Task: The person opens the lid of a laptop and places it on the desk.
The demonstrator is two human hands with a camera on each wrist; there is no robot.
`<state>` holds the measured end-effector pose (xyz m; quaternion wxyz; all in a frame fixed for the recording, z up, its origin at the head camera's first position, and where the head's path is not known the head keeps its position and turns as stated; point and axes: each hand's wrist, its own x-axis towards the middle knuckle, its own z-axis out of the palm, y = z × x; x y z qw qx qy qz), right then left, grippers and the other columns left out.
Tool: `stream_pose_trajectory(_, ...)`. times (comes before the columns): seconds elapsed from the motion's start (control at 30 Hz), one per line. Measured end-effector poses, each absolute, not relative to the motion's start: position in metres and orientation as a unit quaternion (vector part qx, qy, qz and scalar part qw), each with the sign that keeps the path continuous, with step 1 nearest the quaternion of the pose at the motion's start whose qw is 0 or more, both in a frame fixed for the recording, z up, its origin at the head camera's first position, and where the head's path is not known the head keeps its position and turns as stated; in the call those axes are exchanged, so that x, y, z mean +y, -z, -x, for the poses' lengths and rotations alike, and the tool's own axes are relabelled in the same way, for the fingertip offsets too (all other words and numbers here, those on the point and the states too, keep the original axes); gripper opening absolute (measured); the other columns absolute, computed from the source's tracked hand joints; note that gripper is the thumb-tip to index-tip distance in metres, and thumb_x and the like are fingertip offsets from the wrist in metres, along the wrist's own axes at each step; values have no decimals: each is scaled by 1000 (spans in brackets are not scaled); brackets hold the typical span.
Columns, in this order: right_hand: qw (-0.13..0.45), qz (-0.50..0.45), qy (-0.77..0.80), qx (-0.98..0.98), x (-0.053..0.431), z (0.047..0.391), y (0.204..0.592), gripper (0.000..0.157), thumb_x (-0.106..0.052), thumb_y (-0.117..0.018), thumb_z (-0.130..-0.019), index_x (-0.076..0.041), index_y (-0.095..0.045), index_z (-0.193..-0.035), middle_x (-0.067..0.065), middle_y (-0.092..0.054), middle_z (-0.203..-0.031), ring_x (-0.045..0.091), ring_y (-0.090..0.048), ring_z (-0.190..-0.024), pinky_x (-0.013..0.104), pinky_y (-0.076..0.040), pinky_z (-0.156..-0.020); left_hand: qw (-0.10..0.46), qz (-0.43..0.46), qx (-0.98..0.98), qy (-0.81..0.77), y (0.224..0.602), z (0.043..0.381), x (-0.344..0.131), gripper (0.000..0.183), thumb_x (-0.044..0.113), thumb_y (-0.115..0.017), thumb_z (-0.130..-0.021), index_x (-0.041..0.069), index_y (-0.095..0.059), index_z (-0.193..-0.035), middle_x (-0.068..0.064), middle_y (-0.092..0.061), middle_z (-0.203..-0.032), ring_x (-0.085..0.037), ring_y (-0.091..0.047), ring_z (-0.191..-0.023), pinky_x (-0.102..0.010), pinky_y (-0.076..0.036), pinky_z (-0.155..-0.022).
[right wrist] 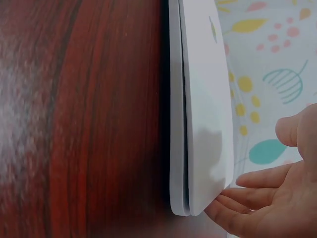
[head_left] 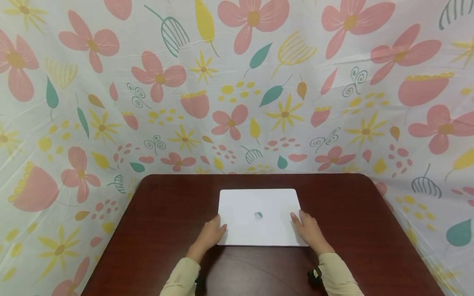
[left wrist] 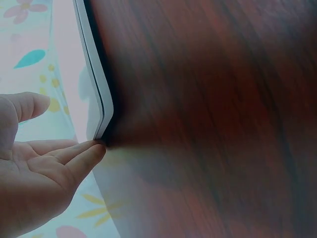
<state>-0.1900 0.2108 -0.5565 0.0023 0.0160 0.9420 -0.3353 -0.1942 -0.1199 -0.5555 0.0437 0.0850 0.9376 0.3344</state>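
Observation:
A silver laptop (head_left: 255, 232) lies flat on the dark wooden table (head_left: 166, 213), its lid folded down and a small shiny logo in the middle. At its left side, my left hand (head_left: 212, 233) touches the edge near the front corner with extended fingers. The left wrist view shows that thumb (left wrist: 34, 105) raised apart from the lid. My right hand (head_left: 310, 230) is at the opposite side, fingertips against the right edge. Its thumb (right wrist: 287, 131) stands off the lid in the right wrist view, where a thin dark seam runs between lid and base.
A white cloth (head_left: 237, 152) printed with flowers and leaves hangs behind the table and along both sides. A small black device (head_left: 314, 276) sits at the right wrist. Beige sleeves (head_left: 181, 277) cover both forearms.

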Motion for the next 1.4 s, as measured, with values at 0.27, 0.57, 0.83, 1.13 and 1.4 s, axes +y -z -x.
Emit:
stream_pose_trajectory(0.27, -11, 2, 337, 941, 200, 190, 561, 66, -40, -36, -94, 18, -35, -125, 36, -39, -123, 48, -35, -115, 55, -29, -95, 41, -72, 937, -340, 557, 194, -132, 55, 21, -52, -88, -17, -35, -126, -31, -40, -126, -38, -39, -118, -48, -34, -95)
stream_pose_trajectory(0.57, -5, 13, 345, 939, 194, 192, 565, 70, -45, -33, -93, 17, -35, -126, 35, -39, -124, 46, -35, -117, 54, -29, -95, 49, -58, 934, -349, 552, 192, -141, 56, 20, -52, -89, -17, -33, -127, -31, -38, -128, -39, -37, -120, -48, -33, -96)
stream_pose_trajectory(0.83, -6, 17, 351, 936, 194, 191, 566, 65, -40, -39, -93, 15, -34, -128, 34, -40, -125, 44, -36, -117, 54, -31, -94, 62, -46, 927, -367, 556, 193, -148, 58, 21, -52, -89, -14, -32, -129, -29, -35, -132, -38, -33, -123, -49, -31, -97)
stream_pose_trajectory(1.13, -27, 74, 333, 940, 199, 186, 567, 60, -33, -51, -89, 13, -39, -126, 32, -38, -127, 42, -36, -118, 53, -31, -94, 68, -93, 929, -353, 564, 193, -154, 65, 25, -56, -87, -14, -29, -131, -30, -32, -133, -38, -30, -124, -48, -29, -99)
stream_pose_trajectory(1.4, -3, 141, 255, 956, 203, 176, 569, 71, -40, -66, -76, 6, -44, -126, 29, -31, -134, 39, -33, -122, 51, -34, -93, 87, -139, 936, -311, 566, 189, -165, 79, 37, -60, -82, -10, -25, -134, -26, -27, -138, -35, -26, -128, -46, -26, -101)
